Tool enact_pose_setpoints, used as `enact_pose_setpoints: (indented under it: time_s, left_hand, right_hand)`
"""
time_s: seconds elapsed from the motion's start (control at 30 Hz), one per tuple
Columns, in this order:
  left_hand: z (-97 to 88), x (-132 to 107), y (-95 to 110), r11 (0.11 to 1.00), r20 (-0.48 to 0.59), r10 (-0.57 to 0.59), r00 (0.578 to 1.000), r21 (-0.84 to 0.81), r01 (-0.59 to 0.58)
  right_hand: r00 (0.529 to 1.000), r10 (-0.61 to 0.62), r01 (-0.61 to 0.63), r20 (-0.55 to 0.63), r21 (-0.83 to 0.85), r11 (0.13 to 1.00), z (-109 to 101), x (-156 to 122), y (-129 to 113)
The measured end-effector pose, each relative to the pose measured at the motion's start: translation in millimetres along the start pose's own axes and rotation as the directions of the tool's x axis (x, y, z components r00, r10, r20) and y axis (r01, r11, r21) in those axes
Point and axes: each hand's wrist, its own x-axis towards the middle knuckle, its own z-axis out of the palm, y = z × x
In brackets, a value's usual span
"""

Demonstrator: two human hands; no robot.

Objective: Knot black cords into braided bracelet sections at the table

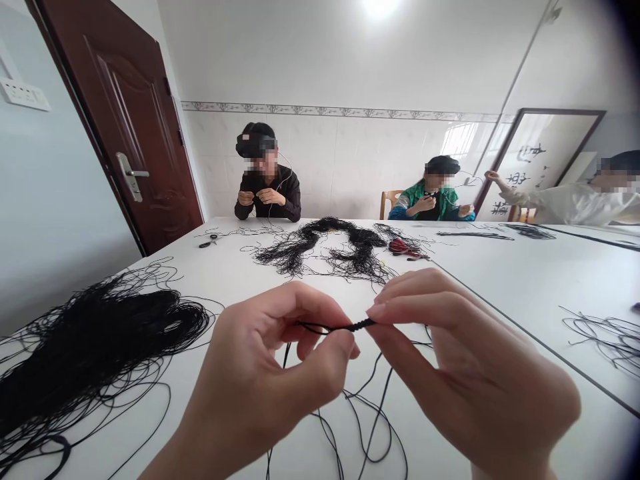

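Two hands observed, both engaged. The left hand (280,363) has its grip pinched, thumb against fingers, on one black cord (361,326); the right hand (465,360) has its grip clamped on the far end of the same cord's knotted section. This cord is held above one white counter (540,287), between the two hands. Loose strands hang beneath; number not determinable. On the counter: one large cord heap (100,340) at left, one arched cord bundle (367,237) at centre, one red item (404,249) beside it, one loose cord tangle (607,337) at right. Three other people (270,193) are present beyond.
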Motion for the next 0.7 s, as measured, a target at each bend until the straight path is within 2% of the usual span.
enact_pose_setpoints:
  time_s: [0.2,0.4,0.7]
  left_hand:
    - [0.2,-0.9,-1.1,0.992,-0.019,-0.003,1.0,-0.123,0.001]
    - [-0.1,-1.0,-2.7,0.988,-0.02,0.03,0.999,-0.151,-0.033]
    - [0.8,-2.0,-3.4,0.987,-0.034,0.016,0.999,-0.156,-0.021]
  right_hand:
    - [1.0,-0.005,0.006,-0.03,0.018,1.0,-0.5,-1.2,2.5]
    - [0.999,-0.015,0.015,-0.037,0.008,1.0,-0.9,-0.8,3.8]
    - [0.999,-0.019,0.02,-0.03,0.014,1.0,0.1,-1.6,5.7]
